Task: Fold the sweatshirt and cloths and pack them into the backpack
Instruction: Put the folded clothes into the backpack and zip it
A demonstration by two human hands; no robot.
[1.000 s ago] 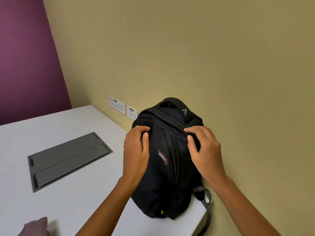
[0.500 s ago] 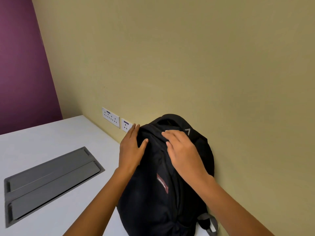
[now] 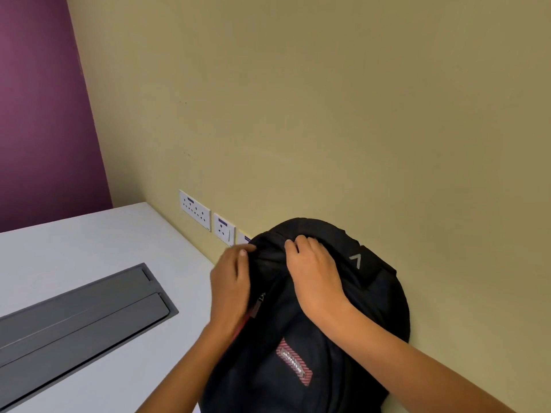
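Black nylon fills the near right of the view: the backpack (image 3: 313, 338) stands on its base at the right edge of the white table (image 3: 89, 239), its back leaning on the yellowish wall (image 3: 328, 114), so its long axis runs upward and away from the person. Both hands are at its top end. The left hand (image 3: 231, 281) grips the left shoulder of the bag, fingers curled round the fabric with the thumb on top. The right hand (image 3: 313, 275) lies over the crown, fingertips bunching a fold of cloth. Between them runs the zip line, and the zip pull (image 3: 261, 297) hangs just beside the left palm, so that hand is likely the nearer one for drawing it. A sliver of red shows below the pull. Neither sweatshirt nor cloths are in sight. Wall sockets (image 3: 195, 210) and a grey hatch (image 3: 80, 311) lie to the left.
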